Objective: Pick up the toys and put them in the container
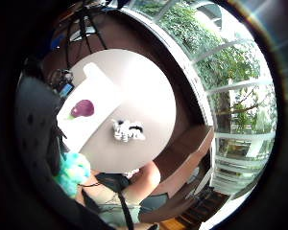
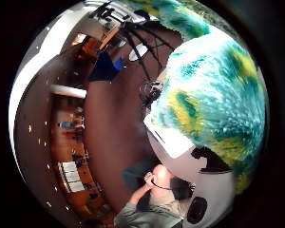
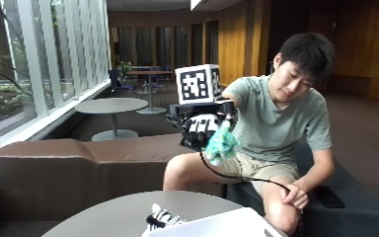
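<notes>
In the outside view, my gloved right hand (image 3: 199, 129) is raised at chest height and grips a fuzzy teal and yellow plush toy (image 3: 222, 144), which hangs below the fingers. That toy (image 2: 213, 95) fills much of the thumb side palm view and shows at the glove's edge (image 1: 73, 172) in the little finger side view. Well below the hand, a white container (image 1: 101, 81) stands on the round table (image 1: 151, 96) with a purple toy (image 1: 82, 109) inside it. A black and white zebra toy (image 1: 128, 130) lies on the table beside the container (image 3: 222, 224). The zebra (image 3: 162, 217) is near the table's front.
The person sits on a dark sofa (image 3: 347, 202) behind the round table (image 3: 104, 215), bare left hand (image 3: 296, 195) resting on a knee. A brown bench back (image 3: 58, 168) runs along the window side. A phone (image 3: 327, 196) lies on the sofa.
</notes>
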### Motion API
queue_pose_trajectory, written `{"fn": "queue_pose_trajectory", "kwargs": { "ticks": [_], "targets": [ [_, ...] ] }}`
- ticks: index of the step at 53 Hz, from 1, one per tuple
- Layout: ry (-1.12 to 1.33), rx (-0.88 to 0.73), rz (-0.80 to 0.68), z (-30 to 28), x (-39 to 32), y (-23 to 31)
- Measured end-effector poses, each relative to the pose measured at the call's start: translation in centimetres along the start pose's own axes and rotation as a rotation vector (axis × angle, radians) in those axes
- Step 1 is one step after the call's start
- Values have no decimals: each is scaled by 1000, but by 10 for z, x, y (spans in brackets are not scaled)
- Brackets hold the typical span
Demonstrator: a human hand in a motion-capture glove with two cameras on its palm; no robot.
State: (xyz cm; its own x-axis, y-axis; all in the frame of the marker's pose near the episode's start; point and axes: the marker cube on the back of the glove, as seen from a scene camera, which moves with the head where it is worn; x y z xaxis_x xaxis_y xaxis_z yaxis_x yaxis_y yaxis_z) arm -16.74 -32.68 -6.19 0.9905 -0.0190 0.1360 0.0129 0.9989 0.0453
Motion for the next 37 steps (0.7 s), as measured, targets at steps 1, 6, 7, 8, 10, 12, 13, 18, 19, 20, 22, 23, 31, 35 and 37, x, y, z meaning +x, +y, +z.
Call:
{"fn": "queue_pose_trajectory", "kwargs": {
  "ticks": [1, 6, 7, 8, 10, 12, 13, 18, 19, 20, 22, 23, 31, 35, 37],
  "targets": [
    [-1, -2, -14, 5, -7, -3],
    [31, -49, -39, 29, -32, -18],
    [42, -72, -36, 34, -35, -20],
    [52, -95, -32, 39, -38, -23],
    [68, -136, -21, 48, -42, -27],
    [76, -162, -14, 55, -44, -28],
    [77, -169, -9, 59, -45, -29],
    [99, -220, 49, 74, -46, -34],
    [111, -246, 63, 78, -45, -34],
    [124, -280, 76, 82, -44, -33],
    [153, -357, 97, 90, -41, -32],
    [164, -392, 105, 92, -40, -32],
    [136, -425, 109, 89, -29, -25],
    [145, -429, 114, 74, -22, -26],
    [152, -422, 119, 68, -17, -22]
  ]
}}
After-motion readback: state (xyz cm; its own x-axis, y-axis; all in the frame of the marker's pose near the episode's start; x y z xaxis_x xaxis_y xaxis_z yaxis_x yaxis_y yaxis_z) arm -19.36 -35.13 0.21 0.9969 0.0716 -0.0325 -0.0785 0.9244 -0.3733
